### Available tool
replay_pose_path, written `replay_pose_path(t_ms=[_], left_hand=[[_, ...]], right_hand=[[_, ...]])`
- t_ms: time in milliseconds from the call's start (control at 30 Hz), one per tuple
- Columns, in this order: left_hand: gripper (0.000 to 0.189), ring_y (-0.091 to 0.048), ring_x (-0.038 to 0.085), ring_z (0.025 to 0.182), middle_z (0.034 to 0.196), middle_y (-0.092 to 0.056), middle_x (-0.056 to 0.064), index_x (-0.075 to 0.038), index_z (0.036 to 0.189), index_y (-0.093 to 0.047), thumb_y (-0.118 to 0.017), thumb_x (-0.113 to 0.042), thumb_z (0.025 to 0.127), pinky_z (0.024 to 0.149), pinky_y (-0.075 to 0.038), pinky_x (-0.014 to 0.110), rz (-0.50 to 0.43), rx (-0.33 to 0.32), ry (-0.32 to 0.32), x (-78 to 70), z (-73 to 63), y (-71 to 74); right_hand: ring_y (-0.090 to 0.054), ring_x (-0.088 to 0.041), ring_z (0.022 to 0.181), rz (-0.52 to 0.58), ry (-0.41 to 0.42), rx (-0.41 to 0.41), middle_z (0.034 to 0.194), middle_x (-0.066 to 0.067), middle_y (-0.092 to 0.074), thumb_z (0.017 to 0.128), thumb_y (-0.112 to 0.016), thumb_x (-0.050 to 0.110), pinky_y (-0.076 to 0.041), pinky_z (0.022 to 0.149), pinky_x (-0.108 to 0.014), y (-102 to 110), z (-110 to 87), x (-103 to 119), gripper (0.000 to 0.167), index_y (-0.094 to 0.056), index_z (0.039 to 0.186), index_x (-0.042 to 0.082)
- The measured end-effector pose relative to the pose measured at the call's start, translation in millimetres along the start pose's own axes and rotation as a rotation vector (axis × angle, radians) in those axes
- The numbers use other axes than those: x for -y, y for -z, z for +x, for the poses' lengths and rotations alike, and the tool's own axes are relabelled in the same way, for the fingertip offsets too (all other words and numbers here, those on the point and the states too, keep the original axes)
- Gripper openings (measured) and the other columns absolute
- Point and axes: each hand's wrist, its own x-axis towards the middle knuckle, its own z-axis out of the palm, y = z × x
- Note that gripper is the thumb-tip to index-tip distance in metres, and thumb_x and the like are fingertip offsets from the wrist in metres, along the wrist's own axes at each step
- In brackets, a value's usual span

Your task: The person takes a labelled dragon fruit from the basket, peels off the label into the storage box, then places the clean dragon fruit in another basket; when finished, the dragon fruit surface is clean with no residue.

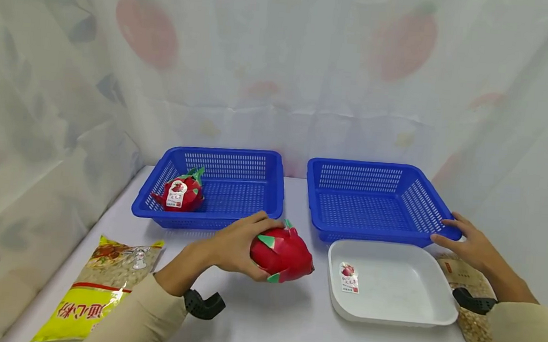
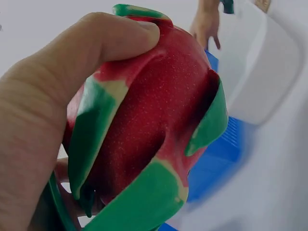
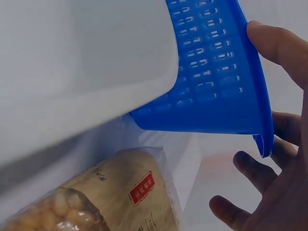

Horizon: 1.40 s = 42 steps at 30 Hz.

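A red dragon fruit (image 1: 283, 253) is held up over the desk (image 1: 262, 326), in front of the gap between the left blue basket (image 1: 233, 194) and the right blue basket (image 1: 362, 210), the left grip (image 1: 238, 247) wrapped round its near side with thumb and fingers opposed, probably because so rounded a body would roll. The right grip (image 1: 472, 247), fingers loosely spread, touches the right basket's near corner, perhaps to steady it, behind the white tray (image 1: 400, 288). A second dragon fruit (image 1: 184, 195) lies in the left basket, whose walls should contain it.

Held red dragon fruit (image 1: 291, 254), right-hand blue basket (image 1: 375, 236)
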Motion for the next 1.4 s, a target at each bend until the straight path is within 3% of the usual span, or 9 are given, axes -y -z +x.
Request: replay_pose_path(t_ms=[267,567,733,1100,1267,1400], left_hand=[[0.085,-0.047,0.015,0.113,0.122,-0.048,-0.002,-0.017,0.139,-0.047,-0.084,-0.033,0.064,0.074,-0.052,0.023,0.053,0.029,-0.132,-30.0,55.9,16.2],[0.086,-0.045,0.016,0.113,0.126,-0.046,-0.001,-0.017,0.142,-0.044,-0.083,-0.036,0.068,0.074,-0.051,0.021,0.072,0.101,-0.098,-43.5,136.0,13.2],[0.084,-0.045,0.016,0.114,0.127,-0.046,0.0,-0.016,0.142,-0.044,-0.081,-0.038,0.07,0.074,-0.051,0.019,0.056,0.129,-0.099,-42.1,176.0,3.6],[0.082,-0.045,0.014,0.11,0.122,-0.049,0.001,-0.015,0.141,-0.045,-0.082,-0.039,0.071,0.069,-0.05,0.019,0.015,0.12,0.005,-25.3,233.2,-37.8],[0.084,-0.046,0.014,0.108,0.12,-0.049,0.0,-0.017,0.141,-0.045,-0.083,-0.042,0.07,0.071,-0.051,0.021,0.085,0.147,0.081,-20.9,248.1,-50.2],[0.084,-0.045,0.015,0.109,0.12,-0.048,-0.001,-0.018,0.142,-0.045,-0.082,-0.042,0.07,0.072,-0.051,0.022,0.136,0.175,0.093,-17.4,254.9,-55.9]], right_hand=[[-0.022,-0.07,0.118,-0.041,-0.015,0.027,0.15,-0.037,-0.001,0.093,-0.057,0.047,-0.028,0.082,-0.079,8.8,-3.7,-6.0,0.086,-0.023,0.143,-0.015],[-0.023,-0.072,0.116,-0.044,-0.023,0.042,0.149,-0.039,-0.001,0.093,-0.057,0.047,-0.029,0.08,-0.078,13.2,-13.1,-13.3,0.09,-0.018,0.144,-0.015],[-0.023,-0.072,0.116,-0.042,-0.029,0.038,0.149,-0.039,-0.001,0.093,-0.057,0.047,-0.03,0.08,-0.078,14.6,-13.9,-12.3,0.09,-0.017,0.145,-0.015],[-0.023,-0.07,0.119,-0.021,-0.022,0.052,0.15,-0.037,0.001,0.093,-0.056,0.046,-0.029,0.082,-0.077,10.1,-8.8,-5.0,0.089,-0.015,0.145,-0.015],[-0.022,-0.069,0.121,-0.005,-0.02,0.044,0.152,-0.035,0.001,0.092,-0.058,0.047,-0.029,0.083,-0.077,4.8,-3.1,-0.7,0.092,-0.015,0.147,-0.013],[-0.021,-0.068,0.123,0.008,-0.011,0.038,0.153,-0.032,0.003,0.092,-0.058,0.048,-0.028,0.084,-0.077,-0.3,2.0,0.5,0.092,-0.015,0.147,-0.012]])
